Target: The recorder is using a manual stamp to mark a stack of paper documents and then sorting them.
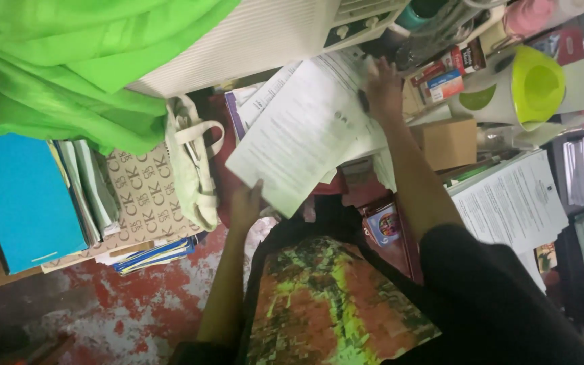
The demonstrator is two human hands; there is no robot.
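Note:
A sheaf of white printed papers point(305, 128) is held tilted over a cluttered pile. My left hand point(245, 204) grips its near lower edge, thumb on the sheet. My right hand point(382, 86) is at the far upper corner, fingers closed over the edge of the sheets, with a small dark object beside the thumb that I cannot identify. More loose sheets lie under the sheaf. My lap, in a green and orange patterned cloth point(332, 304), is below the papers.
Green cloth point(69, 61) hangs at upper left over a blue folder point(25, 199), a patterned paper bag point(147, 196) and a cream tote bag point(194, 162). A white ribbed appliance point(251, 34), a green and white kettle point(522, 91), a cardboard box point(447, 142) and another printed sheet point(515, 203) surround it.

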